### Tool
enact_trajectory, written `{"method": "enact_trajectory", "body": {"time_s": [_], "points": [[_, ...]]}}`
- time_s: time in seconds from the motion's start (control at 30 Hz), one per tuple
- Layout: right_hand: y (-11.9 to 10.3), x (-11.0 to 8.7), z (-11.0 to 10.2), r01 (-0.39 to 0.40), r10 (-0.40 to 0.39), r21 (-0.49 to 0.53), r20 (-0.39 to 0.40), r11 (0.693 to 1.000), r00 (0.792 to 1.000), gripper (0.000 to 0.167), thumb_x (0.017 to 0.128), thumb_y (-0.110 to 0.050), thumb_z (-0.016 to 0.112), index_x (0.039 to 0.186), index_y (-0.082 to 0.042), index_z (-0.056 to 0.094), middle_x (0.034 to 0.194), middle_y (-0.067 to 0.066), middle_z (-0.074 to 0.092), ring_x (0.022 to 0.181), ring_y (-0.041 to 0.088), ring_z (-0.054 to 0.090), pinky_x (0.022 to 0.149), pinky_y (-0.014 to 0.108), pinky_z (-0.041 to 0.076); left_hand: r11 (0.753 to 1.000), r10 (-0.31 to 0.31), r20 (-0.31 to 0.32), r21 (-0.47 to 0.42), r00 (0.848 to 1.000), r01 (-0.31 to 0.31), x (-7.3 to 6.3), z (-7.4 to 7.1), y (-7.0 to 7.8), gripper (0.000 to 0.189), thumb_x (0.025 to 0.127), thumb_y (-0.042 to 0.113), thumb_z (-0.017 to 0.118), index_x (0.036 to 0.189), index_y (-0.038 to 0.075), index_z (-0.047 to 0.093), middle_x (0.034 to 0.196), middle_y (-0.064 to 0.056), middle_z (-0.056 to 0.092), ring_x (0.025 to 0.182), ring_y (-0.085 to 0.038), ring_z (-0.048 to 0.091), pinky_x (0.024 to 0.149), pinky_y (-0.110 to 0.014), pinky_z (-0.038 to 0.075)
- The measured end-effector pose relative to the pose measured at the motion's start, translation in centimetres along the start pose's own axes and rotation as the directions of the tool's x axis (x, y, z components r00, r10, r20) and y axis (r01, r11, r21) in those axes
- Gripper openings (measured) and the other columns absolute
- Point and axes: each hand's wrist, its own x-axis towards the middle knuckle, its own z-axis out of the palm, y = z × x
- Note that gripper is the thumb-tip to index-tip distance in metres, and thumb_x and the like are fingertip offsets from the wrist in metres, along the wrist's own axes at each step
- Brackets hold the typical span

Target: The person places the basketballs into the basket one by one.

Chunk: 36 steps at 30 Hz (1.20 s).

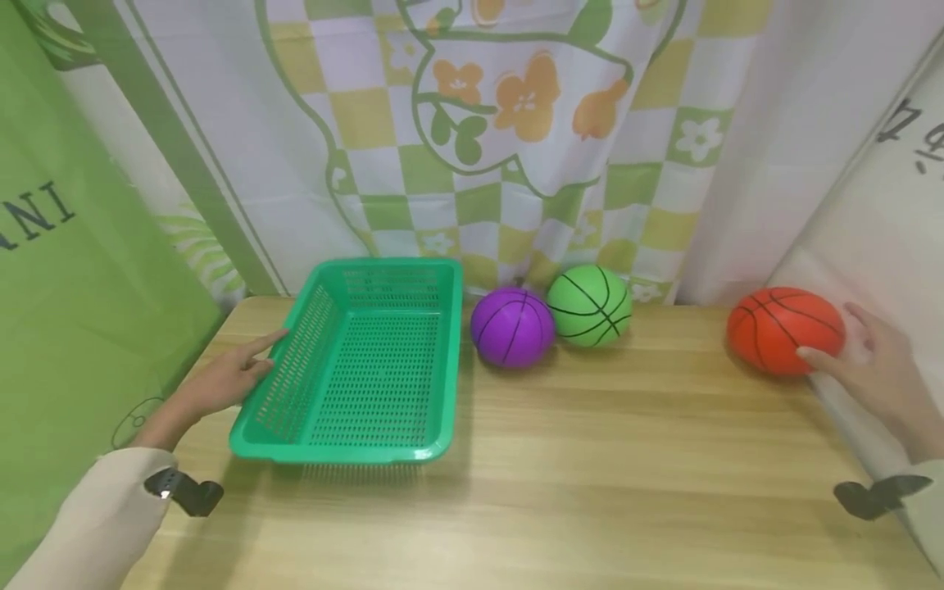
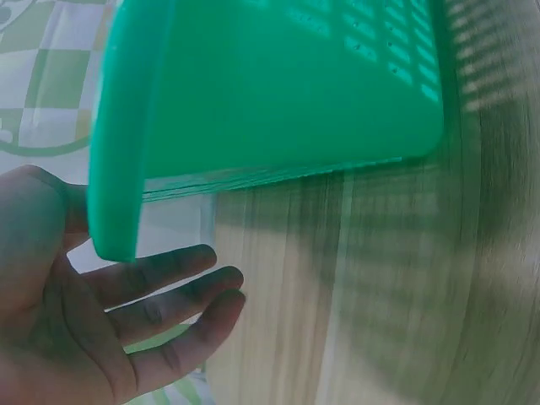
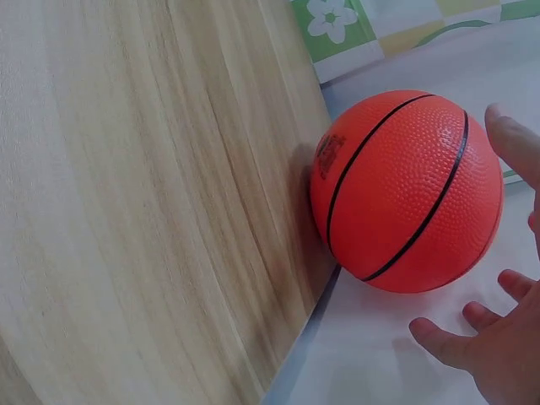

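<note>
A green plastic basket (image 1: 453, 360) with perforated walls stands on the left part of the table, with nothing inside. My left hand (image 1: 229, 377) is at its left rim, the index finger reaching along the edge. In the left wrist view, the other fingers (image 2: 169, 312) extend loosely outside the basket wall. Over at the right, a red mini basketball (image 1: 782, 328) rests on the table near its edge. Spread around the ball's right side, my right hand (image 1: 881, 377) has fingers apart; the right wrist view shows gaps between fingertips (image 3: 434, 337) and ball.
A purple ball (image 1: 512, 328) and a light green ball (image 1: 590, 305) sit side by side right of the basket, at the table's back. Behind the wooden table (image 1: 590, 475) hangs a checked curtain (image 1: 472, 188). A green cloth (image 1: 88, 270) hangs at left, a white one (image 1: 878, 238) at right.
</note>
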Motion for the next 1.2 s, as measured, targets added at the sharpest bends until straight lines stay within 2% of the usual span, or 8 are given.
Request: {"method": "enact_trajectory", "body": {"time_s": [0.1,0.17,0.23,0.4,0.6,0.8,0.97,1.2], "points": [[-0.1,0.1,0.3,-0.033,0.033,0.012,0.000,0.999,0.999,0.093,0.096,-0.029,0.064,0.158,0.000,0.001,0.160,0.033,-0.002,0.136,0.066,0.009,0.100,0.082,0.012,0.983,-0.047,0.035,-0.174,0.998,0.052,-0.1,0.1,-0.3,0.060,0.110,0.018,0.036,0.162,0.015,0.006,0.099,-0.028,0.064,0.079,-0.025,0.068,0.068,-0.043,0.059],[0.0,0.2,0.5,-0.050,0.050,0.019,-0.004,0.999,0.999,0.094,0.097,-0.030,0.063,0.159,-0.001,-0.001,0.161,0.031,-0.005,0.137,0.065,0.008,0.100,0.081,0.012,0.961,-0.074,0.054,-0.265,0.996,0.085,-0.3,0.1,-0.4,0.061,0.111,0.020,0.035,0.162,0.017,0.003,0.129,-0.038,0.053,0.103,-0.037,0.066,0.080,-0.054,0.057],[0.1,0.4,0.8,-0.045,0.045,0.029,-0.012,0.999,0.999,0.094,0.097,-0.029,0.064,0.159,-0.001,-0.002,0.161,0.029,-0.004,0.138,0.064,0.007,0.102,0.080,0.011,0.946,-0.090,0.057,-0.307,0.994,0.103,-0.4,0.3,-0.4,0.061,0.111,0.021,0.036,0.162,0.020,0.003,0.140,-0.040,0.043,0.109,-0.041,0.063,0.084,-0.058,0.055],[0.5,1.0,1.8,-0.014,0.016,0.079,-0.032,0.997,0.999,0.093,0.097,-0.025,0.064,0.158,0.002,-0.001,0.162,0.025,-0.002,0.145,0.049,0.001,0.112,0.068,0.004,0.927,-0.113,0.051,-0.354,0.992,0.124,-0.6,0.5,-0.5,0.062,0.110,0.021,0.037,0.163,0.020,0.004,0.140,-0.039,0.044,0.108,-0.039,0.064,0.086,-0.058,0.054],[0.8,1.3,3.0,-0.035,0.043,0.124,-0.067,0.992,0.997,0.093,0.097,-0.026,0.065,0.159,-0.002,0.000,0.163,0.021,0.000,0.149,0.034,0.001,0.118,0.047,0.001,0.926,-0.080,0.033,-0.369,0.996,0.086,-0.2,0.4,-0.6,0.062,0.108,0.012,0.039,0.162,0.011,0.007,0.143,-0.043,0.037,0.118,-0.048,0.056,0.089,-0.060,0.051],[0.6,1.6,3.9,-0.142,0.157,0.155,-0.088,0.978,0.984,0.097,0.096,-0.035,0.066,0.161,-0.011,-0.002,0.165,0.018,-0.006,0.149,0.036,-0.004,0.116,0.059,0.004,0.923,-0.079,0.034,-0.375,0.996,0.086,0.4,-0.2,-0.2,0.063,0.107,0.008,0.041,0.161,0.009,0.010,0.142,-0.043,0.038,0.119,-0.049,0.055,0.087,-0.054,0.055],[0.4,2.1,4.4,-0.177,0.190,0.120,-0.111,0.977,0.975,0.102,0.093,-0.035,0.068,0.160,-0.010,-0.005,0.163,0.023,-0.007,0.147,0.045,-0.004,0.112,0.069,0.008,0.919,-0.081,0.051,-0.383,0.995,0.095,0.4,-0.3,0.0,0.063,0.107,0.005,0.040,0.161,0.009,0.008,0.143,-0.045,0.034,0.123,-0.053,0.050,0.088,-0.056,0.054],[0.6,2.3,5.3,-0.242,0.263,0.146,-0.148,0.959,0.953,0.106,0.090,-0.035,0.073,0.162,-0.019,-0.004,0.163,0.019,-0.007,0.146,0.045,-0.001,0.112,0.069,0.012,0.928,-0.091,0.054,-0.359,0.994,0.104,0.8,-0.5,0.3,0.065,0.106,0.003,0.042,0.162,0.011,0.008,0.147,-0.046,0.023,0.129,-0.059,0.038,0.089,-0.058,0.052]]}}
